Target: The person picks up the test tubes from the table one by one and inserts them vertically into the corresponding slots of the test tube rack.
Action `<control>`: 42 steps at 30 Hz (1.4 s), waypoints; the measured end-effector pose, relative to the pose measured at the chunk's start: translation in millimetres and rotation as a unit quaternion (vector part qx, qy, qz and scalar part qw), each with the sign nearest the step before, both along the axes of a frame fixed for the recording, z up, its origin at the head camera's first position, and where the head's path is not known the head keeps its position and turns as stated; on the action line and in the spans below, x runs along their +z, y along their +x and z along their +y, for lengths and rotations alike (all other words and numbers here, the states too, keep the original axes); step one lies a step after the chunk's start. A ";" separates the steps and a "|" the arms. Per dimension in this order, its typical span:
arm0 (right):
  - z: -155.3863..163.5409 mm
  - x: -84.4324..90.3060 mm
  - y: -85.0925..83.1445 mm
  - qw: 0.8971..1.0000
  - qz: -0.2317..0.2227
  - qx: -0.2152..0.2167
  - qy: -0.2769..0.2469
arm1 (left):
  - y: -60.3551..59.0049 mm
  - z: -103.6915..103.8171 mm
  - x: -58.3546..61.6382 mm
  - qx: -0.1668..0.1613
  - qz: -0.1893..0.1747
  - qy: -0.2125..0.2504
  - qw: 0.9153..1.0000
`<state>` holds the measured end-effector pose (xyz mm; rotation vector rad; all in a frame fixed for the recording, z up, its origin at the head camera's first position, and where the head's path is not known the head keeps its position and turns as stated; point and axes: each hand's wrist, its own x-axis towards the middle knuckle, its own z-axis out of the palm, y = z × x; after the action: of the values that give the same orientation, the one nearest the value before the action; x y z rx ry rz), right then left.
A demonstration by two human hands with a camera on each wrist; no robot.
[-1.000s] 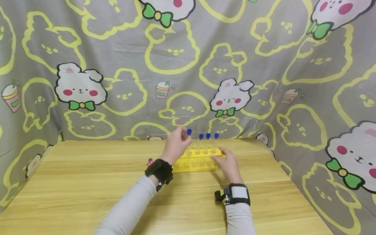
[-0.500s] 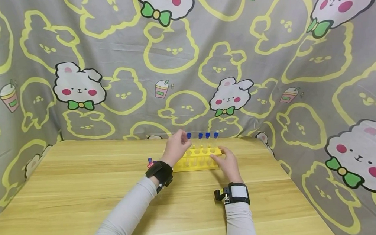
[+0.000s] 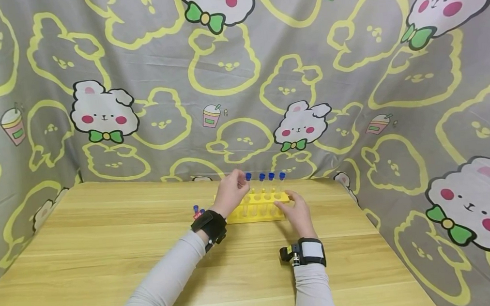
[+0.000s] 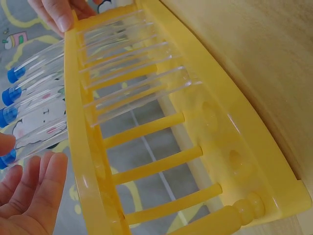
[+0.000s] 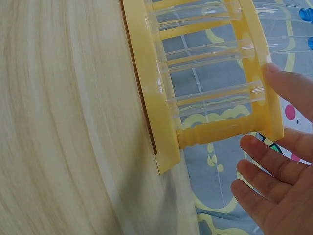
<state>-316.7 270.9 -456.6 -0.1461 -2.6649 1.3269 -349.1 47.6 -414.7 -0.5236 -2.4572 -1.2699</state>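
A yellow test-tube rack (image 3: 250,215) stands near the table's far edge. Three blue-capped tubes (image 3: 271,176) stand in its back row. My left hand (image 3: 231,191) pinches a fourth blue-capped tube (image 3: 248,177) near its top, at the left of that row. In the left wrist view the tube (image 4: 39,139) passes through the rack's top plate (image 4: 80,137), my thumb and fingers (image 4: 34,191) around its capped end. My right hand (image 3: 297,210) rests at the rack's right end; its thumb (image 5: 293,88) touches the top plate (image 5: 254,58) and the fingers are relaxed.
A couple of loose blue-capped tubes (image 3: 197,209) lie on the wooden table (image 3: 105,252) just left of my left wrist. A grey cartoon-print cloth (image 3: 239,85) hangs close behind the rack and along both sides.
My left hand has lowered its tube into the rack, so its cap now sits level with the other three. The right hand has stayed at the rack's end.
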 end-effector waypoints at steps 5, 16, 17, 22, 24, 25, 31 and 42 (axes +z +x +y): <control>-1.1 0.9 0.2 1.000 0.002 0.000 -0.002 | 2.9 -6.5 -0.7 -0.004 0.001 0.014 1.000; -1.4 3.1 1.3 1.000 0.000 -0.003 0.001 | 3.5 -54.2 6.6 0.037 -0.035 0.047 0.998; -1.4 3.3 1.4 1.000 0.000 -0.002 0.001 | 3.5 -60.0 6.2 0.042 -0.037 0.049 0.997; -1.4 3.2 1.7 1.000 0.000 -0.003 0.002 | 2.5 -87.9 -1.6 0.072 -0.053 0.051 0.995; -1.2 2.9 1.5 1.000 0.002 -0.002 0.003 | 1.4 -97.6 -6.5 0.085 -0.072 0.040 0.993; -1.0 2.8 1.3 1.000 0.003 0.000 0.003 | 0.7 -102.0 -9.3 0.090 -0.082 0.029 0.992; 0.2 1.5 0.3 1.000 0.002 0.000 0.001 | -1.3 -121.9 -25.8 0.095 -0.146 -0.068 0.982; 0.5 -0.2 1.1 1.000 0.007 0.002 -0.002 | -0.9 -131.3 -45.9 0.067 -0.255 -0.116 0.958</control>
<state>-315.5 271.4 -456.9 -0.1323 -2.6534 1.3286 -350.0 -83.7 -460.7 -0.0743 -3.0300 -1.1800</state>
